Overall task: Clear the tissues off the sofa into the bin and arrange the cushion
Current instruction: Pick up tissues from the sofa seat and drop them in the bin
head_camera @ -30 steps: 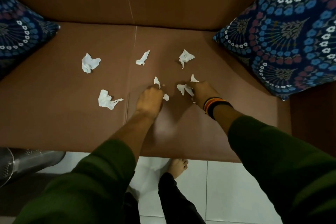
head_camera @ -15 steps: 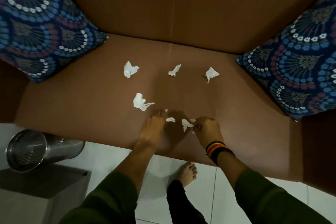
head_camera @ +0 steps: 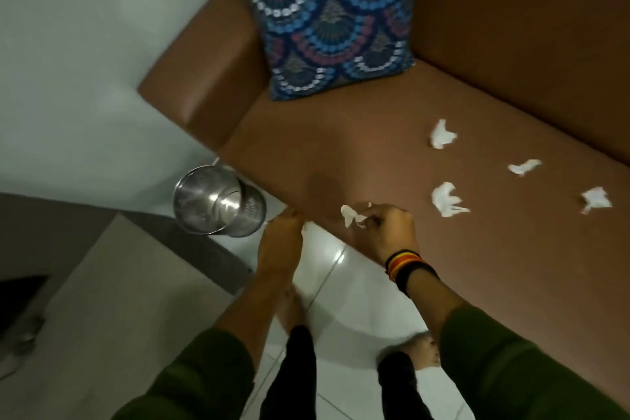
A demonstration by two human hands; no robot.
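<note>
Brown sofa (head_camera: 375, 133): leather-look seat runs from the armrest at upper left down to the right edge; you stand at its front edge, bare feet on white floor tiles (head_camera: 341, 283)
Loose tissues: four crumpled white pieces lie on the seat, well apart from your hands; one nearest the backrest (head_camera: 441, 134); one long scrap (head_camera: 523, 167) to its right; one larger wad (head_camera: 446, 198) nearest your right hand; one (head_camera: 596, 198) close to the frame's right edge
Held tissue (head_camera: 351, 215): white scrap sticking out to the left of your right fist, just over the seat's front edge
Right hand (head_camera: 388, 232): fingers curled in and pinching the held tissue; striped bands and a dark strap sit on that wrist; green sleeve behind
Left hand (head_camera: 281, 242): fingers drawn together over the tiles, just off the seat's corner and just right of the bin; a sliver of white shows at its right edge, but you cannot tell from this view whether it grips tissue
Bin (head_camera: 218, 203): shiny metal cylinder with a perforated side, on the floor beside the sofa's corner, mouth open toward you; its inside looks bare metal
Cushion (head_camera: 330, 17): blue with scalloped fan pattern, propped upright in the corner against the armrest and backrest, lower edge resting on the seat
</note>
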